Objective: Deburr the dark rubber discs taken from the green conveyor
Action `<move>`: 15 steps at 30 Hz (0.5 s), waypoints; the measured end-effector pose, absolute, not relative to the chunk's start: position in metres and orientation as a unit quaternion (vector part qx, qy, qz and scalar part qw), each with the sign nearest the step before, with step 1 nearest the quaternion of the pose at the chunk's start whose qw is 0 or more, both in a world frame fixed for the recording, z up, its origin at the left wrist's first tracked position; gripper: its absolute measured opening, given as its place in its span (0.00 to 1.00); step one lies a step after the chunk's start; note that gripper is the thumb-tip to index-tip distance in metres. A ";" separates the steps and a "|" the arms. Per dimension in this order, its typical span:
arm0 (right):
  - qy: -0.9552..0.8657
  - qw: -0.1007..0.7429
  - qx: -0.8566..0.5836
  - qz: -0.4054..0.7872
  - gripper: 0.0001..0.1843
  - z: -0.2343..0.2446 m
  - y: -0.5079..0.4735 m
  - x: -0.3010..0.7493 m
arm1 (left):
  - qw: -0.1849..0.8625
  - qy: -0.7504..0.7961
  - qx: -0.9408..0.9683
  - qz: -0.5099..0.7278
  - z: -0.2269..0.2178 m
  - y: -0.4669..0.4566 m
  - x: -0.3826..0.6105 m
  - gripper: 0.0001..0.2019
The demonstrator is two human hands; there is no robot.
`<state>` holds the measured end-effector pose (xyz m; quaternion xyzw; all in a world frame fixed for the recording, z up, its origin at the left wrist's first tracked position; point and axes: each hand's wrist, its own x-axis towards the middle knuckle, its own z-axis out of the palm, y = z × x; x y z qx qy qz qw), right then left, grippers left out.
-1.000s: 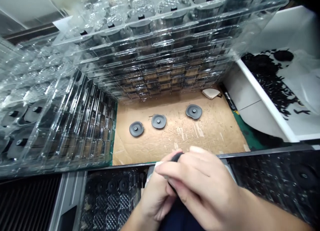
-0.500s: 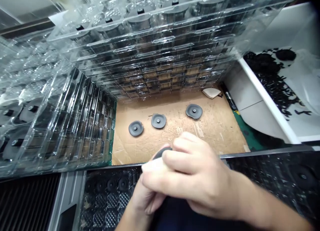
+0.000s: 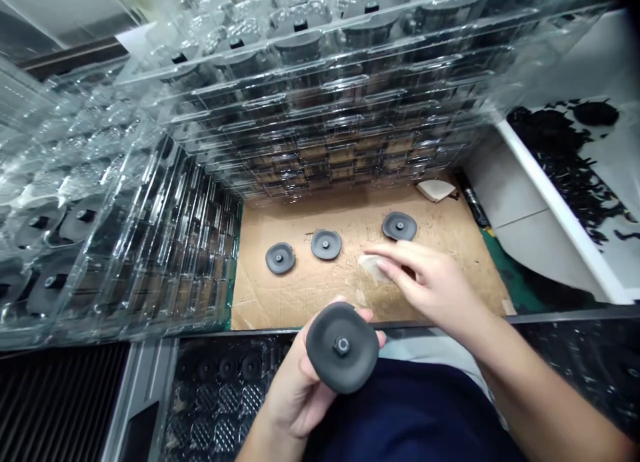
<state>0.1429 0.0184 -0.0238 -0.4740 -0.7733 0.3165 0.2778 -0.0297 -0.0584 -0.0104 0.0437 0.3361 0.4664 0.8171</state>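
l hand + r hand both bare, fingertips thru wrist. l forearm bare down to bottom frame edge, r forearm same, bare to lower r corner. navy garment at bottom ctr, torso or lap, can't tell which: plain dk blue, matte, rounded outline, soft folds, near blk in shadow on l side. pale grey strip w/ curved edge around the navy, looks cloth-like, unclear if worn. nails too blurred for detail

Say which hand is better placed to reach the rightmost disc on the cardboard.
Probably the right hand: it is close to the rightmost disc, though it pinches a white piece. The left hand is farther away, holding another disc.
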 end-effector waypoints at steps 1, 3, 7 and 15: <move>-0.767 0.256 -0.493 0.322 0.14 -0.038 0.012 0.146 | 0.821 0.320 0.037 0.471 -0.011 -0.059 -0.031 0.22; -0.771 0.229 -0.487 0.342 0.15 -0.064 -0.005 0.148 | 0.823 0.303 0.041 0.479 -0.014 -0.059 -0.032 0.20; -0.761 0.222 -0.485 0.369 0.14 -0.080 -0.025 0.152 | 0.827 0.287 0.040 0.483 -0.020 -0.060 -0.030 0.18; -0.770 0.410 -0.408 0.270 0.14 0.027 -0.026 0.135 | 0.765 0.413 0.082 0.488 -0.008 -0.059 -0.016 0.21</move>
